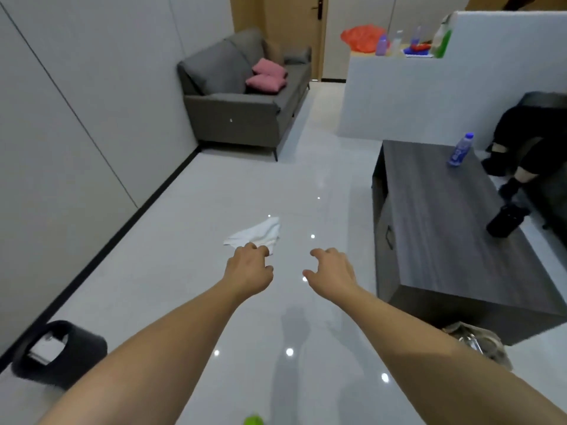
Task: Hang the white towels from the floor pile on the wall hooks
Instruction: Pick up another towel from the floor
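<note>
A glossy pale floor (190, 271) carries one crumpled white towel (256, 234) near a dark table (445, 228).

Place: my living room at home
Signs: grey sofa (245, 96) with pink cushions (267, 75), low wooden coffee table (454, 228), glossy tiled floor (190, 240)

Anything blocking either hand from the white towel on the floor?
Nothing visible. The white towel lies on bare floor just beyond the left hand; the right hand reaches beside it, both empty. The dark table stands off to the right. No wall hooks are in view.
</note>
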`<control>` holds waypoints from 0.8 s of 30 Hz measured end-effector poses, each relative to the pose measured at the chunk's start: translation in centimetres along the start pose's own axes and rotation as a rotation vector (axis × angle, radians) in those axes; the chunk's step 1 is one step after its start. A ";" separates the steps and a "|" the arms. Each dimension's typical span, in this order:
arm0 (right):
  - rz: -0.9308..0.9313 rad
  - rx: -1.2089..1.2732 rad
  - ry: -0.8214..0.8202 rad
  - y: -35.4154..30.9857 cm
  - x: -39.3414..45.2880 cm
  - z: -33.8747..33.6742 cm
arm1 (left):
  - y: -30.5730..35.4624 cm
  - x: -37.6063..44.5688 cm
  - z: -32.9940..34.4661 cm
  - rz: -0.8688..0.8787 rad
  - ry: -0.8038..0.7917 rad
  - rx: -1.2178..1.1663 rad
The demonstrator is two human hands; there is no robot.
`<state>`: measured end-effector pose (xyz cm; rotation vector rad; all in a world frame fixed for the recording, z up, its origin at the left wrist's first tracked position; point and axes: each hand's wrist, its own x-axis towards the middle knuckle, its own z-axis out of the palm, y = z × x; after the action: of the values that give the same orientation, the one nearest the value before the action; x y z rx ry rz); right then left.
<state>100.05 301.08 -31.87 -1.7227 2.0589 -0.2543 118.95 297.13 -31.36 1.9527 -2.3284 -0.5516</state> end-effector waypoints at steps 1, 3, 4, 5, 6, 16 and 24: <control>-0.017 -0.010 -0.019 -0.8 2.2 0.7 | -1.2 1.6 0.1 -0.024 0.000 -0.004; -0.040 -0.022 -0.044 -2.4 6.7 2.0 | -3.9 5.3 0.4 -0.065 0.000 -0.013; -0.046 -0.025 -0.055 -3.1 8.8 2.7 | -5.3 7.2 0.6 -0.089 -0.001 -0.027; -0.048 -0.027 -0.070 -3.9 11.1 3.5 | -6.7 9.3 0.9 -0.118 -0.005 -0.051; -0.041 -0.027 -0.089 -4.6 13.2 4.3 | -8.1 11.3 1.1 -0.148 -0.017 -0.078; 0.057 -0.027 -0.262 -9.6 30.1 9.3 | -17.0 28.6 0.3 -0.238 -0.157 -0.126; 0.060 -0.035 -0.363 -10.0 45.4 11.7 | -19.5 41.7 2.1 -0.295 -0.218 -0.168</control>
<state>108.39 256.62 -47.80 -1.5876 1.8512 0.1080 128.41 254.84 -46.97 2.2662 -2.0286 -0.9921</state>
